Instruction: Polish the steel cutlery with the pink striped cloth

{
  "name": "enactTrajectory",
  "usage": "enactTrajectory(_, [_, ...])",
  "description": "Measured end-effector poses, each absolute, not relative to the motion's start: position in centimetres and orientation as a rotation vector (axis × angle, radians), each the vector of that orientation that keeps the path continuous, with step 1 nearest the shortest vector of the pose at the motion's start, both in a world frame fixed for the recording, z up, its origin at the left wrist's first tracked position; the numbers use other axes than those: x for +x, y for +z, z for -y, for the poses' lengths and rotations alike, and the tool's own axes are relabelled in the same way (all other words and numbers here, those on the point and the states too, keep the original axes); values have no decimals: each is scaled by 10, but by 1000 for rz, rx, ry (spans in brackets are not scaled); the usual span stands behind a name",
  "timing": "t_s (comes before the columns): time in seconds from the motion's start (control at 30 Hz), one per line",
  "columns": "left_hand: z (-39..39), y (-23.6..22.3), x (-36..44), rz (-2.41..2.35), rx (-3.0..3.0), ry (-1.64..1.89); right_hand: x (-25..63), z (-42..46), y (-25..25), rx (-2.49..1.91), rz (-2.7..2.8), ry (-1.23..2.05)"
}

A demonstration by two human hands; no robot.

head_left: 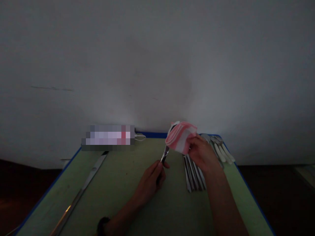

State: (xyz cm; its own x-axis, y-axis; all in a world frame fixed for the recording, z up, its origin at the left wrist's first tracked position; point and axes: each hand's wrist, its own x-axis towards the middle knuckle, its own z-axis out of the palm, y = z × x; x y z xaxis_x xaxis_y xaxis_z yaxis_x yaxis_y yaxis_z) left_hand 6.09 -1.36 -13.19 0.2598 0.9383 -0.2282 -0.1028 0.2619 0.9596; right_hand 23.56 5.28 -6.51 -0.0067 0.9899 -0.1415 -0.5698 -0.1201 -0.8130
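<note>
My left hand (154, 175) is closed around the handle of a shiny metal utensil (165, 154), which tilts up and away above the table. A pink-and-white striped cloth (182, 136) wraps the utensil's far end, so its kind cannot be made out. My right hand (203, 153) pinches the cloth from the right side. Below and beside that hand lie several slim metal utensils (193, 175) in a row, their far ends hidden by the cloth and hand. Farther right are several utensils with white handles (222, 152), partly behind my right hand.
The pale green table (118, 203) has a blue edge and stands against a grey wall. On its left lies a long, narrow metal strip (93, 172). A pixelated object (108, 137) sits at the back left, with a white cable (140, 136) beside it.
</note>
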Motion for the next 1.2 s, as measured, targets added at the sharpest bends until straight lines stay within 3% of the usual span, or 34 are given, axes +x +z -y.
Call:
enactTrajectory(0.4, [14,-134,59,-1016,1021,976,244,-58,-75,-1083,692,1057])
enactTrajectory(0.8, [16,-132,61,-1076,1103,911,214,-46,-60,-810,637,1514])
enactTrajectory(1.2, [18,-128,61,-1148,1290,911,212,-51,-61,-815,415,1497])
